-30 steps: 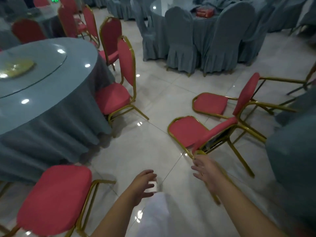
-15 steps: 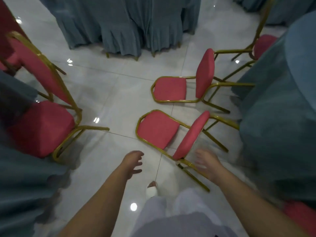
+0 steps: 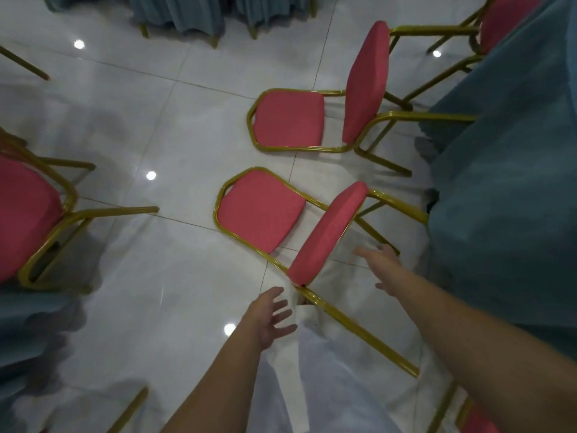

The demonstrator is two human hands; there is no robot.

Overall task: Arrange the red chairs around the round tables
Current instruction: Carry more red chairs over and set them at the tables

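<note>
Two red chairs with gold frames lie tipped over on the white tiled floor. The near chair [image 3: 327, 235] lies just in front of me, its back flat on the tiles and its seat standing up. The far chair [image 3: 365, 85] lies behind it the same way. My left hand [image 3: 270, 320] hovers with spread fingers by the near chair's lower frame, not touching it. My right hand [image 3: 382, 264] reaches out with straight fingers just right of the upturned seat, holding nothing.
A blue-draped round table [image 3: 512, 198] fills the right side, with a red chair [image 3: 502, 20] standing at its far edge. Another red chair [image 3: 25, 210] stands at the left by blue cloth. Blue-covered chairs [image 3: 199, 10] line the top. My white trouser leg [image 3: 312, 379] is below.
My view has tilted further down and moved closer to the fallen chairs. Both hands have reached forward toward the near chair, the right hand moving up beside its seat.
</note>
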